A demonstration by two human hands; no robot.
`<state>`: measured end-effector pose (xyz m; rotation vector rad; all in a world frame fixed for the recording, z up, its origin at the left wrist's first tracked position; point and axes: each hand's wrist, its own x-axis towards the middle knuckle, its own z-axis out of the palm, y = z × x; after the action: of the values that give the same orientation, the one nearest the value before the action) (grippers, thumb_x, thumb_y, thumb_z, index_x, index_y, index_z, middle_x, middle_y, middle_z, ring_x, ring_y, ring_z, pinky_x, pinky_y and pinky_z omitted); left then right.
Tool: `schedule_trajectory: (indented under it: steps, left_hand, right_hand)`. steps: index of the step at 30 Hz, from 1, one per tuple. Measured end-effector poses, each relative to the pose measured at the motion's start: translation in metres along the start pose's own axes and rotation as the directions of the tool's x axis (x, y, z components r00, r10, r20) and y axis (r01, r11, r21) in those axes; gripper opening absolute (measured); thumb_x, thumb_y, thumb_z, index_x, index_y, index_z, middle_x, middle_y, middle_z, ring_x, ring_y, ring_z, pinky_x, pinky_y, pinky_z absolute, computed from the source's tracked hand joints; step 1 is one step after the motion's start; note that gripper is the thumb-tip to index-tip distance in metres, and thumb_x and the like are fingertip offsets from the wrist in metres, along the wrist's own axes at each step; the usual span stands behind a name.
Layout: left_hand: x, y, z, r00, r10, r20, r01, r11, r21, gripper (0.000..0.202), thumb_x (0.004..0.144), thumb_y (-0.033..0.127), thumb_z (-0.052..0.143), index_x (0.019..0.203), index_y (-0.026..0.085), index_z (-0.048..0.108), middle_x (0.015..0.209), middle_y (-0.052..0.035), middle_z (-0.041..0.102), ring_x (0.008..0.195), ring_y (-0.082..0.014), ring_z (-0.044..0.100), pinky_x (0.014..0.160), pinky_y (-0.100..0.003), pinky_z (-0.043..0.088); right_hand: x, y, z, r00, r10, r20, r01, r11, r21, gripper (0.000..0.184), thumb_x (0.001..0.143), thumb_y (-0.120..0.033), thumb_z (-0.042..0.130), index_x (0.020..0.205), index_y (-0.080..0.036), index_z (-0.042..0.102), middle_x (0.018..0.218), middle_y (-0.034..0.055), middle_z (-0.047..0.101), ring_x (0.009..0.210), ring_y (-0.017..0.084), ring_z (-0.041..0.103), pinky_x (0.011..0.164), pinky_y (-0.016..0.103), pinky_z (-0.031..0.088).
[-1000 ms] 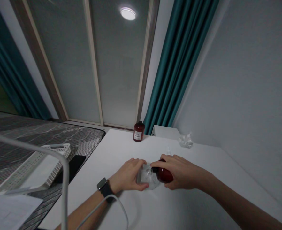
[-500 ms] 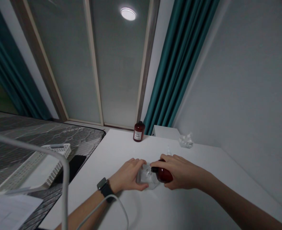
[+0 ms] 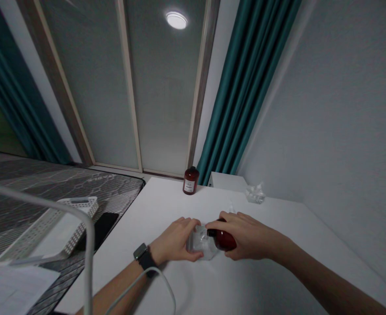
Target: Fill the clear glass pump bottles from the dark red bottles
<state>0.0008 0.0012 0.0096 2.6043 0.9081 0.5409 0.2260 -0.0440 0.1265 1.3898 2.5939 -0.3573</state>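
Dark red, glossy rounded bottle [image 3: 224, 241] with a black neck lies tilted above a white desk [image 3: 252, 280], long axis near horizontal, neck pointing to about nine o'clock over a clear, squarish container [image 3: 202, 246]. The right hand [image 3: 245, 232] is curled around its body; the left hand [image 3: 176, 239], thumb and fingers parted in a wide curve, grips the container. A dark red labelled bottle [image 3: 189, 183] stands at eleven o'clock.
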Motion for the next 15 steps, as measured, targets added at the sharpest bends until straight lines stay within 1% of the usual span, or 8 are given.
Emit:
schedule_trajectory:
  steps: [15]
  left_hand:
    - [-0.0003,-0.0021,0.0008,1.000,0.004,0.009,-0.004,1.000,-0.015,0.061,0.068,0.045,0.080,0.114,0.020,0.050,0.109,-0.0087,0.068,0.094,-0.0300,0.064,0.084,-0.039,0.049]
  right_hand:
    - [0.0009,-0.0013,-0.0014,1.000,0.010,0.019,-0.010,1.000,-0.003,0.071,0.069,-0.021,0.069,0.135,-0.037,0.052,0.108,0.0074,0.056,0.094,0.029,0.059,0.083,0.043,0.042]
